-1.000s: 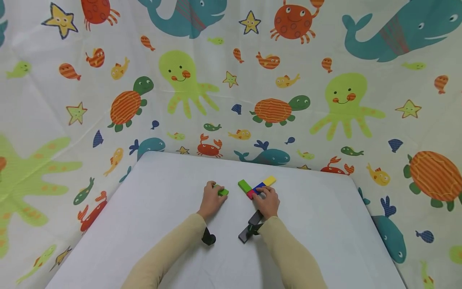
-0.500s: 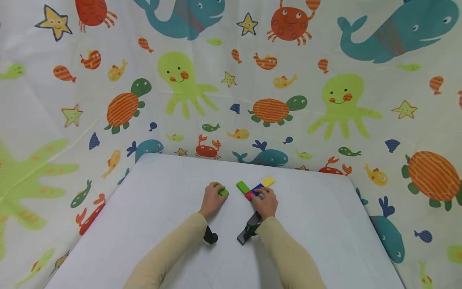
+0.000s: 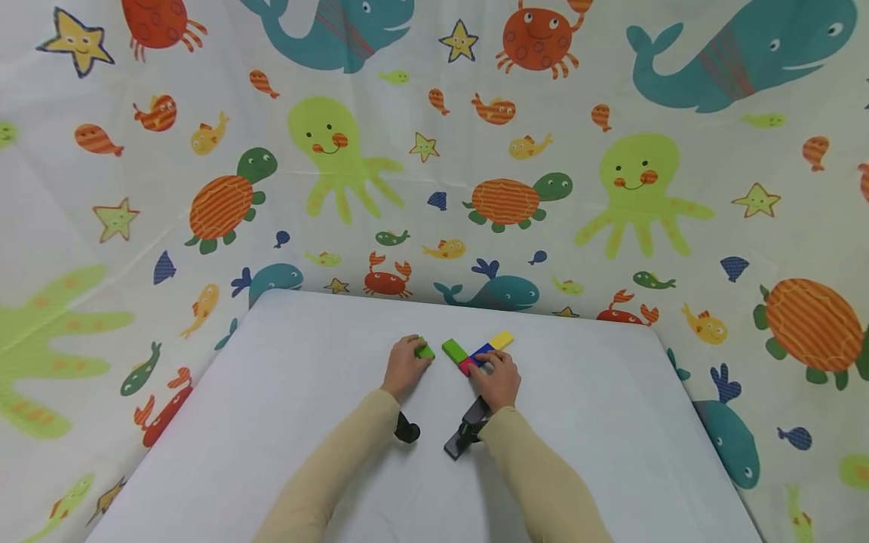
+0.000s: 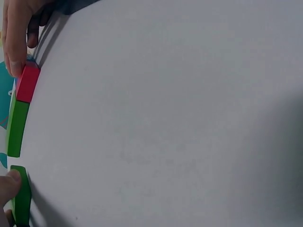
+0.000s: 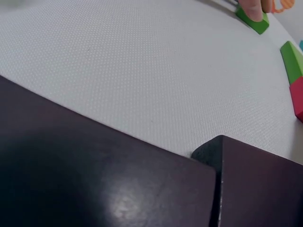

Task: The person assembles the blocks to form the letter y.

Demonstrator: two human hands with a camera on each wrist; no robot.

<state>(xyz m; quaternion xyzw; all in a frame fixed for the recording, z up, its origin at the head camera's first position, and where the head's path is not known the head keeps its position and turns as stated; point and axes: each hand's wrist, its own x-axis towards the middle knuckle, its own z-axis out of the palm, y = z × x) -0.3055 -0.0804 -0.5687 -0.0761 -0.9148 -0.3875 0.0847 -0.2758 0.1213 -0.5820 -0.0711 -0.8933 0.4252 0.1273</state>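
In the head view my left hand (image 3: 405, 367) pinches a green block (image 3: 426, 351) by its left side; the thumb shows on this block in the left wrist view. Just right of it lies a second green block (image 3: 454, 350), end to end with a red block (image 3: 465, 365). A blue block (image 3: 482, 351) runs from the red one up to a yellow block (image 3: 502, 339), so the pieces form a V. My right hand (image 3: 500, 379) curls over the corner, its thumb by the red block and a finger on the blue one. Its fingers hide part of the blue block.
Two dark rectangular blocks (image 3: 477, 411) lie end to end below the right hand, partly covered by the black wrist camera; they fill the lower right wrist view. A white table (image 3: 577, 422) spreads around, with a sea-animal printed cloth (image 3: 421, 173) behind it.
My left hand has moved rightward and slightly away with its green block, narrowing the gap to the second green block. The right hand stays at the corner. The head view has shifted slightly.
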